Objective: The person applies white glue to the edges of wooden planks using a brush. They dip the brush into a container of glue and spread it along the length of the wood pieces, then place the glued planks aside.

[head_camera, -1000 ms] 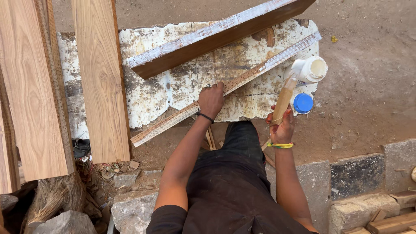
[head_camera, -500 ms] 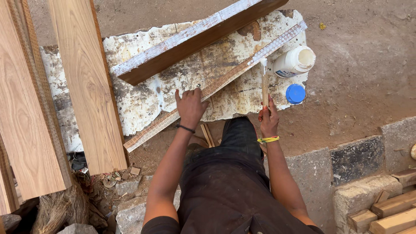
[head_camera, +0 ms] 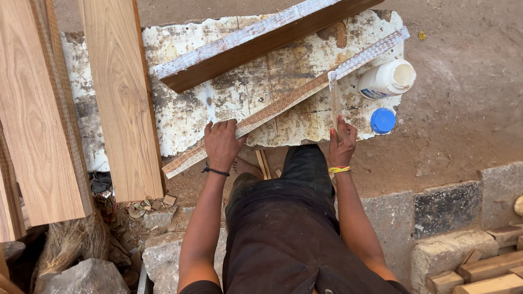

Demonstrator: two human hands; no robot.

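Nearest the camera, the person's dark trousers fill the lower middle, with stone blocks to the right and rubble at lower left.

The left hand lies flat, fingers spread, pressing down on the lower part of a long thin strip. It is not wrapped round anything, only a palm-down hold. The right hand is closed round the bottom end of a narrow wooden stick, which stands up towards the strip; its whitish tip touches or sits just over the strip's top face, hard to tell which.

The strip runs diagonally from lower left to upper right across a stained white sheet on the dirt ground. It looks light and thin, likely bendy along its length, so pressing it flat near the worked spot seems wiser than lifting it by one end. Its upper part carries a pale coating, probably wet and sticky, so that face is best left untouched. The stick looks stiff and light; an end grip suits it.

Just right of the stick lies a white bottle on its side, mouth open, with a blue cap beside it. Farther up, a dark board with a pale-coated edge lies across the sheet. Light wooden planks lie at left.
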